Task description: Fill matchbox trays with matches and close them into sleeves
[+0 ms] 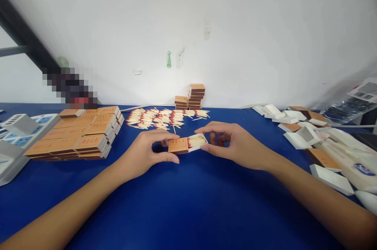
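Note:
Above the blue table (pixel 188 203) both my hands hold one matchbox (pixel 178 145). My left hand (pixel 147 155) is closed around its orange sleeve, thumb below and fingers on top. The white inner tray (pixel 198 142) sticks out of the sleeve to the right, filled with red-tipped matches. My right hand (pixel 232 144) pinches the tray's right end between thumb and fingers. A spread of loose matches (pixel 165 118) lies just beyond the hands.
Rows of stacked orange matchboxes (pixel 79 136) lie at the left, beside white power strips (pixel 17 132). A small pile of matchboxes (pixel 191 96) stands by the wall. Empty white trays and sleeves (pixel 297 124) and plastic bags (pixel 350 155) crowd the right.

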A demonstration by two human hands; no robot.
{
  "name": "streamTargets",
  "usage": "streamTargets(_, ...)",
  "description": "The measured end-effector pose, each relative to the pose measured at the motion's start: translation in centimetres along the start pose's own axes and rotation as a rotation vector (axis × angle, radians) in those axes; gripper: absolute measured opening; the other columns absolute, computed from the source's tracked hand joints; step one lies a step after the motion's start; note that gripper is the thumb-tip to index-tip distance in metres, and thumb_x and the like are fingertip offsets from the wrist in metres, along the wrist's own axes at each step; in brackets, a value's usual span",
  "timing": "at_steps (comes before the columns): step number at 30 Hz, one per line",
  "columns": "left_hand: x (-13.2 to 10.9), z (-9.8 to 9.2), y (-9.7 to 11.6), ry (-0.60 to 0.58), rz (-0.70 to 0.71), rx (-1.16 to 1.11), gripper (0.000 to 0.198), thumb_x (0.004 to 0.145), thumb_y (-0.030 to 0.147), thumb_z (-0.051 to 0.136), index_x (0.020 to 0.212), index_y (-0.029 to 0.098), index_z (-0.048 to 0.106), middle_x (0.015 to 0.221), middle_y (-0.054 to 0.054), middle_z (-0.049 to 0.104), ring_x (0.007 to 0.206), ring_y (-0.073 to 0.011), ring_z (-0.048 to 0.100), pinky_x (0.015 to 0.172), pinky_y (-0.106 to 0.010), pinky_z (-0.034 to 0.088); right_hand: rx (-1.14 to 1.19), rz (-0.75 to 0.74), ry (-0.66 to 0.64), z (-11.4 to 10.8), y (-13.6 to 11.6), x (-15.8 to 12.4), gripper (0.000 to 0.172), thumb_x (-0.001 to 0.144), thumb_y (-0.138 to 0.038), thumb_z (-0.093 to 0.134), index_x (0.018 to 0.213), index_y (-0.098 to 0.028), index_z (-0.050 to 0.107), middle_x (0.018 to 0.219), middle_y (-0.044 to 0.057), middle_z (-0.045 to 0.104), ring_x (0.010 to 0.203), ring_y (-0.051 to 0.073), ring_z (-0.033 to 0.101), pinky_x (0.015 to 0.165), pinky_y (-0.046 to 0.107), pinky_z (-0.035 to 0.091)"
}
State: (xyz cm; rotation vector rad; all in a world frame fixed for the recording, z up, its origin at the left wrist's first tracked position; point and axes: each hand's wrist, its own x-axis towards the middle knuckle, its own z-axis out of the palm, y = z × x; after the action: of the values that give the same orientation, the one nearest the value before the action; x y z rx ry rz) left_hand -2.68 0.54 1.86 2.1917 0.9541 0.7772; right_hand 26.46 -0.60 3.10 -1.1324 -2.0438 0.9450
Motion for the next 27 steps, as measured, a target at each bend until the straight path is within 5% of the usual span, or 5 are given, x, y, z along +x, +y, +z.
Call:
streamTargets(11, -0.2, -0.1, 0.4, 0.064, -0.043, -0.104, 0.044, 0.079, 0.033, 0.091, 0.121, 0.026, 0.078, 0.108, -0.003, 0.077, 0.098, -0.0189, 0.068, 0.091, -0.032, 0.056, -0.02, 0.009, 0.063, 0.6, -0.5, -0.1, 0.039, 0.088, -0.047, 0.078, 0.122, -0.027, 0.077, 0.095, 0.002, 0.069, 0.074, 0.014, 0.061, 0.063, 0.029, 0.053)
streamTargets(16, -0.3, 0.7, 0.6, 0.159, -0.038, -0.137, 0.044, 0.079, 0.036, 0.091, 0.121, 0.027, 0.078, 0.113, -0.002, 0.078, 0.099, -0.0191, 0.071, 0.095, -0.034, 0.058, 0.059, 0.104, 0.158, 2.7, -0.9, -0.5, 0.052, 0.088, -0.05, 0.078, 0.134, -0.024, 0.072, 0.087, 0.003, 0.074, 0.072, 0.017, 0.066, 0.066, 0.033, 0.06)
streamTargets(19, -0.5, 1.2, 0.7, 0.285, -0.047, -0.147, 0.047, 0.079, 0.038, 0.091, 0.122, 0.027, 0.078, 0.115, -0.003, 0.078, 0.101, -0.0205, 0.073, 0.096, -0.035, 0.059, 0.151, 0.123, 0.189, 4.6, -1.7, -1.3, 0.064, 0.099, -0.052, 0.063, 0.155, -0.024, 0.054, 0.109, 0.009, 0.076, 0.076, 0.018, 0.071, 0.07, 0.038, 0.065)
streamTargets(22, -0.6, 1.5, 0.9, 0.343, -0.037, -0.13, 0.045, 0.079, 0.038, 0.091, 0.12, 0.026, 0.079, 0.115, -0.004, 0.079, 0.103, -0.0219, 0.074, 0.097, -0.037, 0.06, 0.139, 0.041, 0.098, 5.9, -2.6, -2.2, 0.066, 0.105, -0.051, 0.053, 0.164, -0.027, 0.039, 0.134, 0.012, 0.069, 0.104, 0.022, 0.072, 0.087, 0.042, 0.066)
streamTargets(27, -0.7, 1.2, 1.5, 0.36, 0.023, 0.029, 0.045, 0.083, 0.041, 0.087, 0.124, 0.028, 0.077, 0.117, -0.003, 0.079, 0.103, -0.0231, 0.074, 0.098, -0.039, 0.06, 0.027, -0.033, 0.081, 5.9, -2.3, -2.6, 0.066, 0.107, -0.05, 0.048, 0.167, -0.03, 0.028, 0.14, 0.013, 0.064, 0.111, 0.023, 0.07, 0.087, 0.043, 0.066)
